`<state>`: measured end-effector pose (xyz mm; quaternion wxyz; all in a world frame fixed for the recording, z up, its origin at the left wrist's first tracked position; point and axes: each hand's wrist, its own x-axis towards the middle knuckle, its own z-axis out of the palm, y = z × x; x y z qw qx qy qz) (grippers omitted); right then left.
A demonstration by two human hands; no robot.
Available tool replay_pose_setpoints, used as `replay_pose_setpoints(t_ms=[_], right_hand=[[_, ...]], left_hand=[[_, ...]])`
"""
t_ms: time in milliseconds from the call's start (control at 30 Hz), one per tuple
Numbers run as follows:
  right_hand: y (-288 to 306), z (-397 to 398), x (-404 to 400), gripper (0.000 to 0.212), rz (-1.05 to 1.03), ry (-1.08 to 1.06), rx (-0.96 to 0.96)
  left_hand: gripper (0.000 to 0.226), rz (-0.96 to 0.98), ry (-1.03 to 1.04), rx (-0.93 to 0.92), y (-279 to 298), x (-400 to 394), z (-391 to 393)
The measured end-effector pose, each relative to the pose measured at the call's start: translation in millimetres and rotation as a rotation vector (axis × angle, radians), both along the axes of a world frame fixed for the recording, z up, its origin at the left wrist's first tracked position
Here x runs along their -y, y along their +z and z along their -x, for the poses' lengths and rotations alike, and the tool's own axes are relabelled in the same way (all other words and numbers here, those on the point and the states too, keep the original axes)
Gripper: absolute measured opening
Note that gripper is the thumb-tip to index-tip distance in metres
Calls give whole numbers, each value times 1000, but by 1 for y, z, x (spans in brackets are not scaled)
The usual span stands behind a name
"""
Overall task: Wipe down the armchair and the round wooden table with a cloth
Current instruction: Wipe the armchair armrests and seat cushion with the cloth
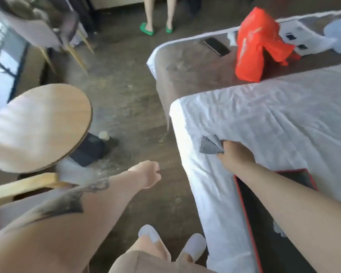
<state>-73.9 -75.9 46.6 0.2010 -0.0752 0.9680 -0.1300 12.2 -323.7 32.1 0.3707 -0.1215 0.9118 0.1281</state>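
My right hand (pixel 234 154) rests on the white bed sheet and grips a small grey cloth (pixel 211 145) that sticks out to the left of my fingers. My left hand (pixel 147 173) hangs over the floor with its fingers curled and nothing in it. The round wooden table (pixel 41 125) stands at the left, its top bright with window glare. A grey armchair (pixel 34 26) with pale wooden legs is at the far upper left, partly cut off by the frame. A second wooden chair arm (pixel 22 187) shows just below the table.
A white bed (pixel 274 115) fills the right side, with a black red-edged board (pixel 264 223) on it. A brown bed end holds an orange bag (pixel 258 44) and a phone (pixel 216 46). Another person's legs in green slippers (pixel 147 29) stand at the back. A dark box (pixel 89 150) sits under the table.
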Motion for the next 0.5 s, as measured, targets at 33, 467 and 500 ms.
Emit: replay_pose_setpoints(t_ms=[33,467,500], right_hand=[[1,4,35,19,2,75,-2],[8,-63,357,41,-32,730,28],[9,-68,368,41,-52,764,43]], left_hand=[[44,13,91,-4,4,30,-12],[31,40,739,-135,4,243,-163],[31,37,792,-130,3,248,-173]])
